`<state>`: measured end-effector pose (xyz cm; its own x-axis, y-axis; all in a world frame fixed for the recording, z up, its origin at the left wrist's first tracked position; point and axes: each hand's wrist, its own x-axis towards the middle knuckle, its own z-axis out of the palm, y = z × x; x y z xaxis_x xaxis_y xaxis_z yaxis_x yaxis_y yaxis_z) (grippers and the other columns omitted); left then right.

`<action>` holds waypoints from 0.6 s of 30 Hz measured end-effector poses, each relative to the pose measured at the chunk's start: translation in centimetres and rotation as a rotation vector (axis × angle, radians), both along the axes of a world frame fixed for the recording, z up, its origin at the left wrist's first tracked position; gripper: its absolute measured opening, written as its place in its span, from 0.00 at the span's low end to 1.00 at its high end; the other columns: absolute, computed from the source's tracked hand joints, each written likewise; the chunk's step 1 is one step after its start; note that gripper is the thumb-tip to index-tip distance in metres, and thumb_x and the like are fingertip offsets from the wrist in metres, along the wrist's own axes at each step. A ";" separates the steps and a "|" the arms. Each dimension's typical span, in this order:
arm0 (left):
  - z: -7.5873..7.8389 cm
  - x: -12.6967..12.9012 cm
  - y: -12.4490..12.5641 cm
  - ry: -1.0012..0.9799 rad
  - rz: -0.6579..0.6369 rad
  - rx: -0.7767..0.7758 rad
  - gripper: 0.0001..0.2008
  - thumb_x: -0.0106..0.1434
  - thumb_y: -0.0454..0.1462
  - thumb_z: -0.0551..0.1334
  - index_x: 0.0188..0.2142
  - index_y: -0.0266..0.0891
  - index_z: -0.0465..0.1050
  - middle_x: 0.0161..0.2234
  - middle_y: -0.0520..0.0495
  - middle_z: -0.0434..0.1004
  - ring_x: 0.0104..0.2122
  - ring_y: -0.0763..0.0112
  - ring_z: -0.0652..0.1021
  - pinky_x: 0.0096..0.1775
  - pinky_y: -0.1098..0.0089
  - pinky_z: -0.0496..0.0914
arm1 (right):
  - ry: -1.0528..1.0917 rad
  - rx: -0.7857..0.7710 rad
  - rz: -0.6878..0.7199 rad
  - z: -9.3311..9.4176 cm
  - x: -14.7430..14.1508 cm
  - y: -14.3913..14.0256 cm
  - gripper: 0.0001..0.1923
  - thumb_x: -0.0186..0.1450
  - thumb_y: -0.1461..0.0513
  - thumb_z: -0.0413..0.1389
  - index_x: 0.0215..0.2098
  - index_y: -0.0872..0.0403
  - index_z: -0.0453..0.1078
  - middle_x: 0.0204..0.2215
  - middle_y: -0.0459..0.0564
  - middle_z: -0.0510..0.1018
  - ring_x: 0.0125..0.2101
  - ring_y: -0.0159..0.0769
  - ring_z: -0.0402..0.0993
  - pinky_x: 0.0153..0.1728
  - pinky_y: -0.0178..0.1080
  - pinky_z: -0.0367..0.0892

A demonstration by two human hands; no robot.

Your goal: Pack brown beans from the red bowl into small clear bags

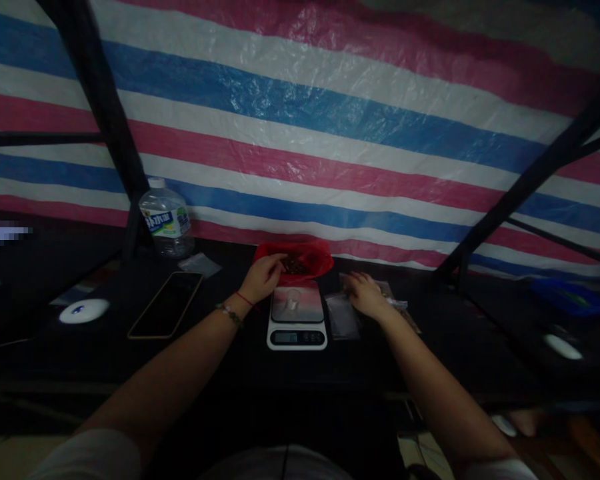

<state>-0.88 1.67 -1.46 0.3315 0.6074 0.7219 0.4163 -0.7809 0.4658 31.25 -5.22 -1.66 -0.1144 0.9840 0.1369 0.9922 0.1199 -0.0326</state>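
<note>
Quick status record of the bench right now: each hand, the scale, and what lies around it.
left hand: reaching into the red bag, fingers at the dark contents
right hand: resting on small clear bags beside the scale
scale: between the hands; whether its platform is bare is unclear
left of scale: phone, water bottle, white mouse
backdrop: striped tarp

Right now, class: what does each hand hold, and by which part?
Left hand reaches into the red bag; any hold is hidden. Right hand rests flat on clear packets, holding nothing.
</note>
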 end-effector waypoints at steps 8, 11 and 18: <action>0.3 -0.1 -0.3 -0.021 0.021 -0.009 0.15 0.64 0.33 0.52 0.49 0.36 0.71 0.32 0.47 0.78 0.36 0.68 0.78 0.43 0.66 0.71 | 0.318 0.191 -0.070 2.7 -0.3 2.9 0.15 0.63 0.61 0.50 0.44 0.52 0.76 0.41 0.55 0.80 0.42 0.43 0.75 0.45 0.41 0.66; 0.6 -0.1 -0.6 -0.084 0.006 -0.081 0.15 0.65 0.36 0.53 0.48 0.36 0.71 0.34 0.46 0.78 0.36 0.68 0.78 0.42 0.67 0.71 | 0.939 0.438 -0.059 4.4 -2.4 3.4 0.15 0.61 0.56 0.52 0.40 0.55 0.75 0.36 0.53 0.80 0.36 0.40 0.75 0.36 0.40 0.70; 0.4 0.2 -0.2 -0.258 -0.178 -0.276 0.19 0.65 0.46 0.55 0.49 0.36 0.69 0.39 0.44 0.77 0.39 0.66 0.77 0.42 0.68 0.71 | 1.813 0.052 0.181 4.9 -11.7 4.0 0.16 0.51 0.56 0.63 0.37 0.52 0.72 0.31 0.45 0.78 0.28 0.31 0.73 0.26 0.32 0.70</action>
<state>-0.67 1.48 -1.09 0.2783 0.7397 0.6127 0.1288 -0.6609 0.7393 19.54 -1.22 3.22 0.1010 0.9687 0.2266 -0.2850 0.2464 -0.9263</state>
